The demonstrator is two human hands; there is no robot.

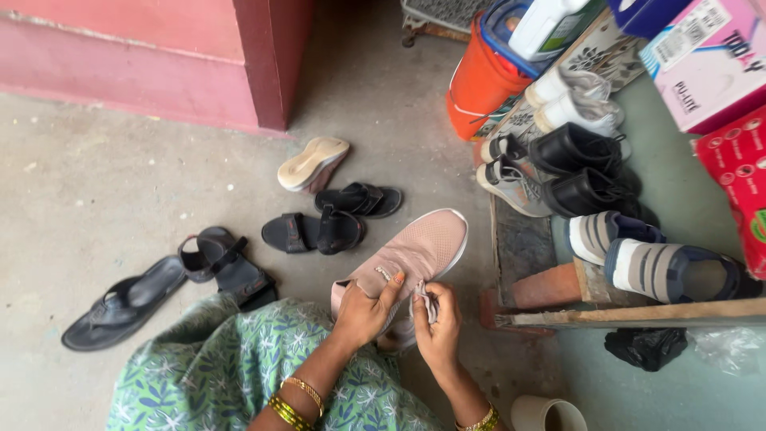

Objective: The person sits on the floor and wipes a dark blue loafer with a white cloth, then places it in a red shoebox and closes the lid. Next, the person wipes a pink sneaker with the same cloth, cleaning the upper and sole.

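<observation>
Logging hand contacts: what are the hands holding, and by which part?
Left hand grips the pink sneaker at its collar; right hand pinches its lace.

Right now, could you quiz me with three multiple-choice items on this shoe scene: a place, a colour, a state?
1. Where does the tan sandal lie?
A. on the floor
B. on the shelf
C. in the bucket

2. What colour is the sneaker being handled?
A. black
B. pink
C. green

3. How is the sneaker held?
A. untouched
B. by one hand
C. by both hands

Answers: 1 A, it rests on bare concrete. 2 B, its knit upper is pink. 3 C, the left hand and right hand both grip it.
</observation>
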